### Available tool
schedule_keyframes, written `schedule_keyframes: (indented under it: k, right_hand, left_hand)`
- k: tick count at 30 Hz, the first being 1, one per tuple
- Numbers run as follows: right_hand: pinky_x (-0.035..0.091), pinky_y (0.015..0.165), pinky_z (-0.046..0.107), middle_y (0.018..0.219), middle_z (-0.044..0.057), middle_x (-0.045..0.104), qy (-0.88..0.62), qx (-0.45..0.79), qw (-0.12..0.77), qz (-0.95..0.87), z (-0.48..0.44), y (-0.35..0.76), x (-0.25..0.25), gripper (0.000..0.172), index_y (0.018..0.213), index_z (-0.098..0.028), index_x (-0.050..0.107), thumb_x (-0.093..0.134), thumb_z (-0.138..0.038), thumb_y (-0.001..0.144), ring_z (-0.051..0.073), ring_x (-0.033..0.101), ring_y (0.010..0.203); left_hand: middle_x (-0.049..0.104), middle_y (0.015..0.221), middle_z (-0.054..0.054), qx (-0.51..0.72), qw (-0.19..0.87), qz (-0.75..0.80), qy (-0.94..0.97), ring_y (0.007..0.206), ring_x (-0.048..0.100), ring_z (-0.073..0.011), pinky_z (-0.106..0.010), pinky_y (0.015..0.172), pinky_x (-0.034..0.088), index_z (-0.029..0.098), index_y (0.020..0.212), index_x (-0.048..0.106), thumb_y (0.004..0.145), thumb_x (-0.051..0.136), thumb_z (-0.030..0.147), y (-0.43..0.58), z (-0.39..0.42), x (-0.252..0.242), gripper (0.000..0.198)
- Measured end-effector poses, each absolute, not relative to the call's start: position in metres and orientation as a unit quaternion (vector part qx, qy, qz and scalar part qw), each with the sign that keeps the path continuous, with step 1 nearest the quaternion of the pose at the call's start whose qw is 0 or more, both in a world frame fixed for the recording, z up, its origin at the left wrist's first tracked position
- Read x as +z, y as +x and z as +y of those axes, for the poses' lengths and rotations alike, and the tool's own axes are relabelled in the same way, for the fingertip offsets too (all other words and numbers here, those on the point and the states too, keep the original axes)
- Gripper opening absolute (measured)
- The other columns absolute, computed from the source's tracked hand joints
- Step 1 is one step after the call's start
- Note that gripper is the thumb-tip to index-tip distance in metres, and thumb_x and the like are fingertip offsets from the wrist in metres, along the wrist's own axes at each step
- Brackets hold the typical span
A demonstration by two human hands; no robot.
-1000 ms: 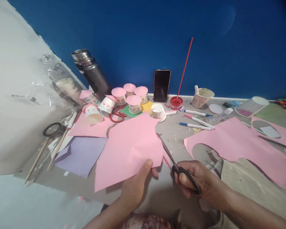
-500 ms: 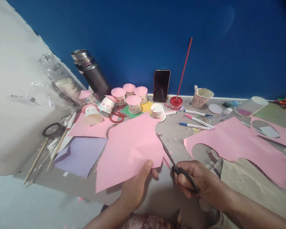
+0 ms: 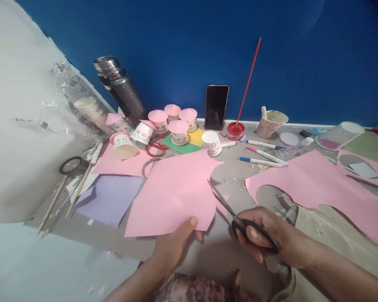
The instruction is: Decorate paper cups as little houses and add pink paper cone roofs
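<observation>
My left hand (image 3: 179, 239) pinches the lower edge of a pink paper sheet (image 3: 173, 193), thumb on top and fingers beneath. The sheet's right edge is cut in a curve, with a pointed tip at the upper right. In my right hand (image 3: 264, 235) is a pair of black-handled scissors (image 3: 227, 204). Their blades are slightly parted, and the tips lie at the sheet's right edge. Beyond the sheet stands an upturned white paper cup (image 3: 211, 143) with a drawn window. To its left are several decorated cups with pink paper cone tops (image 3: 178, 126).
A dark flask (image 3: 122, 90) and a phone (image 3: 216, 108) lean near the blue wall. A red paint pot (image 3: 235, 131) holds a red stick. Markers (image 3: 261, 162) and a cut pink sheet (image 3: 318, 180) lie to the right. Purple paper (image 3: 110, 201) and black tape (image 3: 72, 166) are left.
The scissors have opened slightly and shifted a little right along with my right hand. A pointed flap at the sheet's upper right now shows. The whole view has shifted slightly.
</observation>
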State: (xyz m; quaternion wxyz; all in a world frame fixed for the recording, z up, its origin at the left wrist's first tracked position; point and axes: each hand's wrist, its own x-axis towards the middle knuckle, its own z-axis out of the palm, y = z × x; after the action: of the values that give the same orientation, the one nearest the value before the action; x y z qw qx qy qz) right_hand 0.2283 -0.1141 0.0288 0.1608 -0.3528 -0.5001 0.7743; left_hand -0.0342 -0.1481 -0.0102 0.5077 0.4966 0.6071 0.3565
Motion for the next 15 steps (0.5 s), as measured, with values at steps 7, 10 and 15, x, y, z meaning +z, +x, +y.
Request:
schedule_keyframes:
  k: [7,10,15]
  right_hand:
    - [0.026,0.050,0.025,0.054,-0.002,0.054,-0.365,0.773,0.153,-0.496,-0.1161,0.2289,0.0242,0.072,0.072,-0.019,0.058,0.064,-0.090,0.076,0.010,0.040,0.050]
    - [0.024,0.050,0.025,0.053,-0.003,0.054,-0.374,0.776,0.147,-0.486,-0.1163,0.2284,0.0237,0.072,0.073,-0.020,0.057,0.066,-0.091,0.073,0.010,0.040,0.050]
    - [0.025,0.052,0.025,0.054,-0.003,0.054,-0.366,0.776,0.151,-0.491,-0.1151,0.2283,0.0243,0.069,0.075,-0.018,0.058,0.068,-0.086,0.078,0.009,0.039,0.050]
  left_hand:
    - [0.070,0.062,-0.005,0.379,0.523,0.593,0.481,0.075,0.070,-0.0263,-0.039,0.086,0.059,0.025,0.054,0.062,0.092,0.055,0.064,-0.0333,-0.1472,-0.0154,0.055]
    - [0.070,0.061,-0.005,0.398,0.529,0.580,0.475,0.076,0.070,-0.0265,-0.038,0.085,0.060,0.025,0.054,0.062,0.091,0.057,0.062,-0.0323,-0.1470,-0.0141,0.053]
    - [0.071,0.062,-0.006,0.391,0.542,0.581,0.464,0.078,0.070,-0.0268,-0.038,0.084,0.060,0.024,0.055,0.063,0.091,0.057,0.061,-0.0326,-0.1471,-0.0121,0.052]
